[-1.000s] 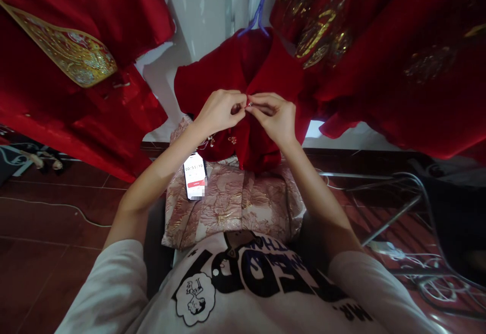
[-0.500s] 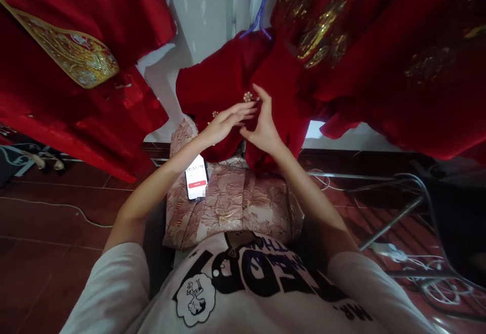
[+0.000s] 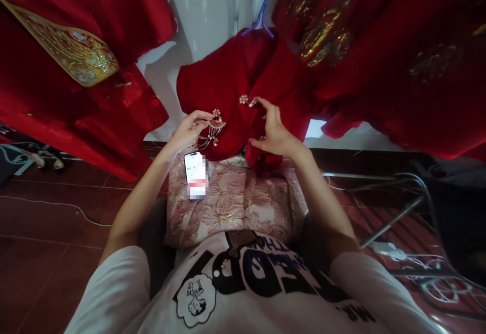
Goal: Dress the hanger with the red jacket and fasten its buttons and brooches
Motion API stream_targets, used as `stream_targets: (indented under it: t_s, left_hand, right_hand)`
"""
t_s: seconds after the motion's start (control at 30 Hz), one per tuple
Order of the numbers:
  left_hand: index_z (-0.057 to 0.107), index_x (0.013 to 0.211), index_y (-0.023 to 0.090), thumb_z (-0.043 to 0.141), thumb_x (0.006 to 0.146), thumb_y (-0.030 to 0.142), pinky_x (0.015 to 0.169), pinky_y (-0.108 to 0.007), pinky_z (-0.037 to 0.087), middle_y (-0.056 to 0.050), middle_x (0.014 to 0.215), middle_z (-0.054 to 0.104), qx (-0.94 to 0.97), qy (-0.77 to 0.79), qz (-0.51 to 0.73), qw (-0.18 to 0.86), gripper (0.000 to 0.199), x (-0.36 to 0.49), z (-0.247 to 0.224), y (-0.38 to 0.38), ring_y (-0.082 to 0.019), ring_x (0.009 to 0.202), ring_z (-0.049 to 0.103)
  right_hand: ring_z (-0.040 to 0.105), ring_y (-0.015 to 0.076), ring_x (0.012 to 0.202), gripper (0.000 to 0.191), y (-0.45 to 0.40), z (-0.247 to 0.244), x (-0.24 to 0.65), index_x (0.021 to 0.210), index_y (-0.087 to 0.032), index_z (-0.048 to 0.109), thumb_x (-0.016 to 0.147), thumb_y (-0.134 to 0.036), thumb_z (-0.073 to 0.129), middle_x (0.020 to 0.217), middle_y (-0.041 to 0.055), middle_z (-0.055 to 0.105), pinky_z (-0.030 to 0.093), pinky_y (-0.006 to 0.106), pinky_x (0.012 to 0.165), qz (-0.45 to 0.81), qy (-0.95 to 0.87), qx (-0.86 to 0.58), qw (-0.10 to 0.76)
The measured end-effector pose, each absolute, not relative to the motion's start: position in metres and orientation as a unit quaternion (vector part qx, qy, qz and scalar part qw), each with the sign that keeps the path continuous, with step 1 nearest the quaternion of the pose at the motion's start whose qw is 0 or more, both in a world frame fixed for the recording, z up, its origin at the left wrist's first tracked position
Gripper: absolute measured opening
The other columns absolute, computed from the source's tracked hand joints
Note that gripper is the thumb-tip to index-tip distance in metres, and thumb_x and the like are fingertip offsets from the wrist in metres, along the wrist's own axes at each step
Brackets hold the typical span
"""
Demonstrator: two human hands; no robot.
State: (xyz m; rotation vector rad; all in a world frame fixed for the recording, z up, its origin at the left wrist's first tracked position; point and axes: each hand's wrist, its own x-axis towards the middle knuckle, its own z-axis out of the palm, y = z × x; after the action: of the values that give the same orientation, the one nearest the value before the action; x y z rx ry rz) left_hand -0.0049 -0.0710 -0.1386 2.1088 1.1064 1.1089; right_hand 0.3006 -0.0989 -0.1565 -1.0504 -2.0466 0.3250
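Observation:
A small red velvet jacket hangs on a blue hanger in front of me. A pearl button sits at its front closure. My left hand pinches a red and gold tasselled ornament against the jacket's left side. My right hand rests on the jacket's front edge below the pearl button, fingers spread, its fingertips near the button.
A phone lies on folded pink brocade fabric on my lap. Large red embroidered garments hang left and right. A metal rack and cables stand on the dark floor to the right.
My hands have parted from the collar button. The left hand dropped down-left and took hold of the tasselled ornament; the right hand lowered and opened beside the front edge.

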Motion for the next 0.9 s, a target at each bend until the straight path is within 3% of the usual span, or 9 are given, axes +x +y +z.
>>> stream_targets:
  t_s: [0.07, 0.13, 0.23, 0.33, 0.4, 0.53, 0.67, 0.8, 0.9]
  left_hand:
    - [0.068, 0.109, 0.02, 0.057, 0.095, 0.014, 0.1, -0.035, 0.06, -0.009, 0.119, 0.076, 0.771, 0.405, 0.411, 0.269, 0.019, -0.005, -0.142, -0.068, -0.018, 0.11, 0.073]
    - [0.067, 0.109, 0.021, 0.058, 0.095, 0.014, 0.101, -0.035, 0.06, -0.009, 0.12, 0.076, 0.77, 0.398, 0.409, 0.286, 0.018, -0.004, -0.144, -0.068, -0.018, 0.111, 0.073]
    - [0.066, 0.116, 0.02, 0.06, 0.095, 0.015, 0.103, -0.035, 0.059, -0.011, 0.125, 0.075, 0.776, 0.384, 0.392, 0.312, 0.022, 0.001, -0.148, -0.071, -0.018, 0.116, 0.072]
    - [0.065, 0.123, 0.018, 0.059, 0.096, 0.017, 0.102, -0.035, 0.059, -0.013, 0.132, 0.072, 0.775, 0.383, 0.381, 0.329, 0.027, 0.006, -0.153, -0.072, -0.019, 0.119, 0.072]
    - [0.064, 0.125, 0.019, 0.059, 0.096, 0.017, 0.099, -0.033, 0.06, -0.012, 0.134, 0.071, 0.769, 0.393, 0.39, 0.319, 0.03, 0.009, -0.156, -0.072, -0.019, 0.116, 0.072]
    - [0.062, 0.129, 0.022, 0.059, 0.096, 0.018, 0.091, -0.03, 0.061, -0.011, 0.138, 0.069, 0.764, 0.411, 0.415, 0.274, 0.033, 0.012, -0.161, -0.07, -0.017, 0.108, 0.073]
    - [0.06, 0.137, 0.025, 0.06, 0.097, 0.021, 0.093, -0.031, 0.061, -0.011, 0.139, 0.069, 0.768, 0.387, 0.408, 0.308, 0.04, 0.013, -0.163, -0.069, -0.019, 0.114, 0.071]
    - [0.061, 0.139, 0.024, 0.065, 0.094, 0.025, 0.099, -0.033, 0.06, -0.012, 0.142, 0.067, 0.761, 0.345, 0.406, 0.37, 0.044, 0.014, -0.165, -0.068, -0.02, 0.119, 0.07]
    - [0.064, 0.135, 0.022, 0.064, 0.094, 0.025, 0.099, -0.032, 0.06, -0.012, 0.136, 0.07, 0.742, 0.344, 0.418, 0.395, 0.041, 0.015, -0.165, -0.069, -0.021, 0.118, 0.071]
  right_hand:
    - [0.019, 0.0418, 0.163, 0.131, -0.103, -0.161, 0.291, 0.171, -0.027, 0.01, 0.065, -0.015, 0.086, 0.171, 0.0167, 0.018, 0.028, 0.068, 0.131, 0.126, -0.807, -0.434, 0.38]
    - [0.014, 0.0426, 0.165, 0.127, -0.105, -0.162, 0.286, 0.172, -0.025, 0.009, 0.068, -0.01, 0.081, 0.173, 0.0179, 0.014, 0.028, 0.068, 0.13, 0.126, -0.802, -0.454, 0.368]
    - [0.034, 0.0363, 0.159, 0.106, -0.102, -0.155, 0.294, 0.169, -0.024, 0.024, 0.073, -0.002, 0.064, 0.168, 0.0175, 0.031, 0.044, 0.058, 0.124, 0.141, -0.8, -0.442, 0.381]
    - [0.07, 0.0283, 0.114, 0.075, -0.099, -0.137, 0.32, 0.147, -0.022, 0.058, 0.074, -0.005, 0.061, 0.124, 0.0114, 0.07, 0.059, 0.052, 0.103, 0.156, -0.787, -0.441, 0.403]
    - [0.071, 0.0222, 0.087, 0.05, -0.102, -0.122, 0.338, 0.125, -0.022, 0.072, 0.077, -0.01, 0.064, 0.093, 0.0045, 0.073, 0.061, 0.049, 0.094, 0.153, -0.773, -0.454, 0.416]
    - [0.069, 0.0195, 0.084, 0.028, -0.115, -0.095, 0.357, 0.113, -0.024, 0.076, 0.087, -0.022, 0.066, 0.089, 0.0025, 0.072, 0.06, 0.042, 0.088, 0.126, -0.732, -0.431, 0.512]
    - [0.066, 0.0153, 0.08, 0.021, -0.132, -0.079, 0.352, 0.111, -0.027, 0.075, 0.091, -0.032, 0.072, 0.093, 0.0026, 0.073, 0.058, 0.033, 0.076, 0.143, -0.714, -0.387, 0.565]
    - [0.058, 0.0112, 0.071, 0.027, -0.152, -0.07, 0.333, 0.109, -0.024, 0.077, 0.086, -0.037, 0.083, 0.086, 0.001, 0.067, 0.054, 0.027, 0.067, 0.19, -0.758, -0.352, 0.515]
    - [0.061, 0.0113, 0.077, 0.037, -0.158, -0.07, 0.315, 0.109, -0.021, 0.076, 0.081, -0.042, 0.089, 0.093, 0.0009, 0.067, 0.055, 0.025, 0.069, 0.263, -0.777, -0.316, 0.478]
